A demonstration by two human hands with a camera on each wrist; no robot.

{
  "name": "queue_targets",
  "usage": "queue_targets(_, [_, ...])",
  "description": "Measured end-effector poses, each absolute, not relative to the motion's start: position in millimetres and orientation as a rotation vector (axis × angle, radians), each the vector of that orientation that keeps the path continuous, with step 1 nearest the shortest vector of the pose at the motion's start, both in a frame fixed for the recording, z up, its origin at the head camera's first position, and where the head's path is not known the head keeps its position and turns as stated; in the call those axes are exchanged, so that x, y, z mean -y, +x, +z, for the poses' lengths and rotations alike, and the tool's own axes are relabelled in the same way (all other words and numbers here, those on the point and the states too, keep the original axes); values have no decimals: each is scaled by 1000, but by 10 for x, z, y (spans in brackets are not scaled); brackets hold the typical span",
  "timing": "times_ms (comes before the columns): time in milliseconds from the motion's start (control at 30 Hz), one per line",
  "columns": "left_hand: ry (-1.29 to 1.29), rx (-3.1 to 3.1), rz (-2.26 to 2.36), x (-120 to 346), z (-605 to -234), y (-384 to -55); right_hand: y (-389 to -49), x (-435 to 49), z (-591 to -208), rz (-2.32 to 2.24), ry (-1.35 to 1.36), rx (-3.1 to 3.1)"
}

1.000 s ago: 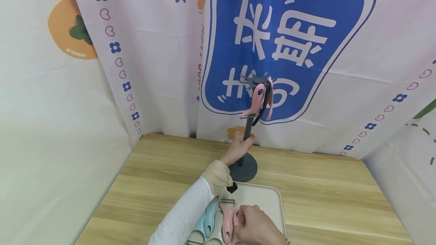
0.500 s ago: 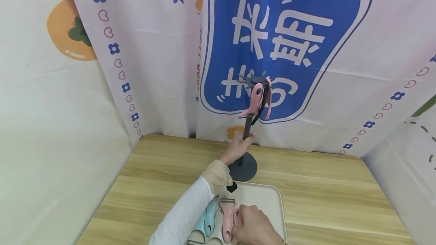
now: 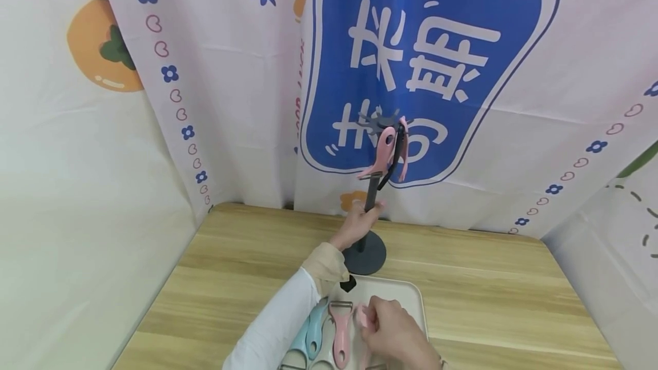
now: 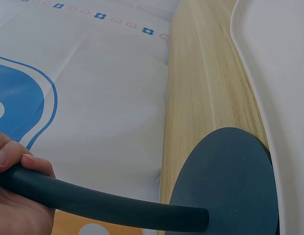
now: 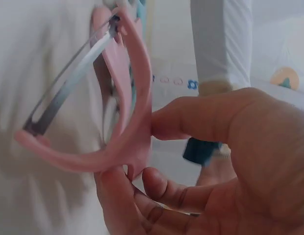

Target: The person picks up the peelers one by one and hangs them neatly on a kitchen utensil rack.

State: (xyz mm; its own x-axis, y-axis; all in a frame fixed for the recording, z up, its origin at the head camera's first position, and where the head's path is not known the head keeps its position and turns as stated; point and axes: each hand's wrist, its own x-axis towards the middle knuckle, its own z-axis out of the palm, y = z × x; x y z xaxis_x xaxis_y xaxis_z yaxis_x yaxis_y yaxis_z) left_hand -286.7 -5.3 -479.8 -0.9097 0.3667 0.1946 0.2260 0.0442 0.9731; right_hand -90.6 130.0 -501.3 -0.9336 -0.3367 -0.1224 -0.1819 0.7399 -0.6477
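the right hand (image 3: 393,330) pinches a pink peeler (image 5: 123,122) at its head, just above the tray (image 3: 406,296). the left hand (image 3: 360,222) is clenched round the stand (image 4: 142,210) pole beyond the tray. the peeler looks light, stiff plastic, likely slick; safest held by the frame or handle, clear of the blade.
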Motion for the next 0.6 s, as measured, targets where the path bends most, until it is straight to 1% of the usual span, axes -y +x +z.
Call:
queue_targets(400, [630,-2172,2027,62,-4801,-2869,-1146,-1499,-4768,-987,-401,-2714])
queue_targets(600, [633,-2176,2023,59,-4794,-2872,-1230,-1589,-4644,-1136,-372,-2660])
